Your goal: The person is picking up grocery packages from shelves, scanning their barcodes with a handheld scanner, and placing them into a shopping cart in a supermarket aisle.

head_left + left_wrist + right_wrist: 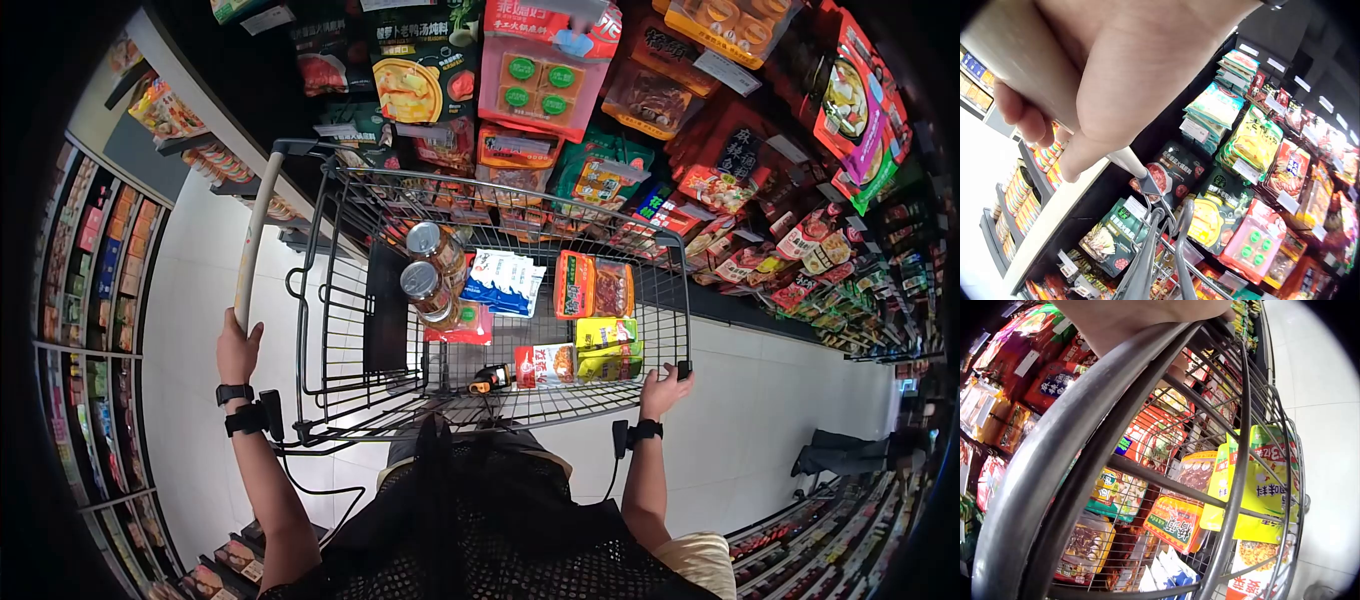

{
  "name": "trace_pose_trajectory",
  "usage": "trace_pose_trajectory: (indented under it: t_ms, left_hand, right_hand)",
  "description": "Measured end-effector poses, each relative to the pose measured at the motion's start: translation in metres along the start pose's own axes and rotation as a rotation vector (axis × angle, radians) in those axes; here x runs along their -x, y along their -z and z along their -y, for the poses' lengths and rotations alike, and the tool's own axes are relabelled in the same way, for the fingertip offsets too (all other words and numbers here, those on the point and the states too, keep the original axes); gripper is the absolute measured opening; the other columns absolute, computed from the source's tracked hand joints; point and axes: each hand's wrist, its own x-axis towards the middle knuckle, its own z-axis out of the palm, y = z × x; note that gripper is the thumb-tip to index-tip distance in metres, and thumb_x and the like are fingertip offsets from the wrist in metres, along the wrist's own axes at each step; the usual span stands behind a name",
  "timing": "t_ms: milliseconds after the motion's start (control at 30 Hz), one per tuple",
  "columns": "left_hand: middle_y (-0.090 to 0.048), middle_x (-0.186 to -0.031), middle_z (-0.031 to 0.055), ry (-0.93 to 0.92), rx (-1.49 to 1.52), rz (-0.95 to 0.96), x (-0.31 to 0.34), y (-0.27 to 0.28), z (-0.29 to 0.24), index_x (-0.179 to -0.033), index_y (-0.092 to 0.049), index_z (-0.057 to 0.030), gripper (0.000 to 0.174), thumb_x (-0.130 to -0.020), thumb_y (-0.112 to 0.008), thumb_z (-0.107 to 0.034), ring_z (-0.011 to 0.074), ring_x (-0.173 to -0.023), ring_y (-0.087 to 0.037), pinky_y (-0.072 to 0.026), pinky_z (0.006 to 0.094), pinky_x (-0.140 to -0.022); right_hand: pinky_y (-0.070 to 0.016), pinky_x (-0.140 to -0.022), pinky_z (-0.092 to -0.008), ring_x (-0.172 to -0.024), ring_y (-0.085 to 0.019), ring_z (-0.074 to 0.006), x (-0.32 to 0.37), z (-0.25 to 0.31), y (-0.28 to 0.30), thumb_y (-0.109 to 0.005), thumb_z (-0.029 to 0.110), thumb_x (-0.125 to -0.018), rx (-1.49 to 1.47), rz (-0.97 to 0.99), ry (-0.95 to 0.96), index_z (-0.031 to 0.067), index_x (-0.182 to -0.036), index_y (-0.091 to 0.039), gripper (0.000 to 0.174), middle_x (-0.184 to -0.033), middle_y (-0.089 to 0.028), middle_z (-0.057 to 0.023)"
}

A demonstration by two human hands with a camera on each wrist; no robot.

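A wire shopping cart with a pale handle [258, 235] stands in front of me. My left hand [238, 352] grips the handle near its close end; the left wrist view shows the fingers curled round it. My right hand [660, 392] holds the far corner of the cart, its palm over the grey rim [1029, 462]. Inside the basket are jars with metal lids [424, 238], white-and-blue packets [500, 280], a red pack [575, 285], yellow pouches [607, 348], a red-and-white packet [548, 364] and a pink-red pack [470, 324].
Shelves of hanging seasoning packs [535, 70] run along the cart's far side, very close to it. More shelving [95, 280] stands at the left. Pale floor tiles [770, 390] stretch to the right, where another person's legs [850, 455] show.
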Motion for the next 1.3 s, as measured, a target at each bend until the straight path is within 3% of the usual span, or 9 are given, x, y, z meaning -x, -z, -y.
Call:
trace_pose_trajectory:
  t_ms: [600, 767, 867, 933, 967, 1067, 1100, 1233, 1300]
  left_hand:
    - [-0.058, -0.071, 0.0196, 0.119, -0.031, 0.031, 0.0, 0.002, -0.011, -0.103, -0.044, -0.004, 0.04, -0.08, -0.066, -0.027, 0.0409, -0.068, -0.057, -0.0445, 0.0451, -0.059]
    - [-0.06, -0.07, 0.0184, 0.077, -0.056, -0.013, 0.002, 0.0, -0.007, -0.102, -0.042, -0.0093, 0.037, -0.081, -0.064, -0.031, 0.0417, -0.071, -0.059, -0.0456, 0.0478, -0.059]
    - [-0.061, -0.071, 0.0183, 0.059, -0.061, -0.022, 0.001, -0.004, -0.001, -0.102, -0.042, -0.0095, 0.037, -0.081, -0.064, -0.032, 0.0412, -0.072, -0.059, -0.0461, 0.0475, -0.059]
    - [-0.061, -0.072, 0.0182, 0.082, -0.062, -0.008, 0.001, -0.002, -0.004, -0.102, -0.043, -0.0095, 0.037, -0.081, -0.064, -0.032, 0.0409, -0.071, -0.059, -0.0461, 0.0475, -0.059]
    - [-0.061, -0.072, 0.0182, 0.099, -0.064, 0.004, 0.001, -0.001, -0.006, -0.102, -0.043, -0.0095, 0.037, -0.081, -0.064, -0.032, 0.0407, -0.071, -0.059, -0.0461, 0.0475, -0.059]
    - [-0.061, -0.073, 0.0181, 0.11, -0.066, -0.01, 0.002, 0.002, -0.011, -0.1, -0.044, -0.009, 0.035, -0.081, -0.064, -0.032, 0.04, -0.071, -0.06, -0.0462, 0.047, -0.059]
    - [-0.061, -0.073, 0.0181, 0.113, -0.068, -0.013, 0.003, 0.002, -0.011, -0.1, -0.044, -0.009, 0.035, -0.081, -0.064, -0.032, 0.04, -0.071, -0.06, -0.0462, 0.047, -0.059]
    - [-0.061, -0.074, 0.0177, 0.089, -0.084, -0.055, 0.002, -0.001, -0.008, -0.098, -0.045, -0.0084, 0.034, -0.081, -0.063, -0.031, 0.04, -0.072, -0.059, -0.0461, 0.0464, -0.059]
    - [-0.062, -0.074, 0.0176, 0.071, -0.082, -0.053, 0.0, -0.001, -0.009, -0.098, -0.046, -0.0084, 0.033, -0.081, -0.063, -0.031, 0.0401, -0.072, -0.059, -0.0461, 0.0463, -0.059]
  right_hand:
    - [-0.0296, -0.102, -0.0437, -0.127, -0.027, -0.0384, 0.0, 0.002, 0.002, -0.067, 0.008, -0.07, -0.036, -0.007, -0.012, 0.0026, -0.095, -0.063, 0.026, -0.132, -0.031, -0.0244]
    - [-0.0308, -0.102, -0.044, -0.126, -0.028, -0.0383, 0.001, 0.0, 0.002, -0.067, 0.009, -0.07, -0.022, -0.016, 0.002, 0.0034, -0.095, -0.063, 0.026, -0.131, -0.032, -0.0245]
    - [-0.0325, -0.1, -0.0446, -0.125, -0.031, -0.0373, -0.004, 0.005, 0.011, -0.067, 0.011, -0.071, 0.032, 0.0, -0.006, 0.0063, -0.096, -0.064, 0.026, -0.131, -0.034, -0.0214]
    - [-0.034, -0.098, -0.0457, -0.123, -0.033, -0.035, -0.021, 0.015, 0.031, -0.065, 0.014, -0.073, 0.093, 0.151, -0.186, 0.0096, -0.096, -0.064, 0.024, -0.131, -0.037, -0.0149]
    - [-0.0397, -0.092, -0.0425, -0.112, -0.046, -0.0324, -0.027, 0.013, 0.035, -0.064, 0.018, -0.074, 0.168, 0.106, -0.089, 0.0094, -0.096, -0.065, 0.024, -0.125, -0.046, -0.0126]
    - [-0.0447, -0.084, -0.0388, -0.099, -0.056, -0.0315, -0.066, -0.039, 0.001, -0.064, 0.02, -0.075, -0.119, 0.224, 0.134, 0.0074, -0.094, -0.065, 0.023, -0.118, -0.052, -0.0151]
    - [-0.0478, -0.078, -0.0382, -0.089, -0.061, -0.0316, -0.074, -0.04, -0.002, -0.064, 0.023, -0.075, -0.132, 0.299, 0.1, 0.0057, -0.091, -0.067, 0.024, -0.105, -0.059, -0.017]
    - [-0.0488, -0.075, -0.0394, -0.083, -0.063, -0.0315, -0.085, -0.039, -0.013, -0.063, 0.025, -0.075, -0.144, 0.379, -0.084, 0.005, -0.086, -0.069, 0.024, -0.087, -0.066, -0.0162]
    - [-0.0487, -0.075, -0.0384, -0.083, -0.063, -0.0311, -0.081, -0.045, -0.016, -0.062, 0.025, -0.074, -0.113, 0.359, -0.082, 0.0051, -0.084, -0.069, 0.023, -0.087, -0.066, -0.016]
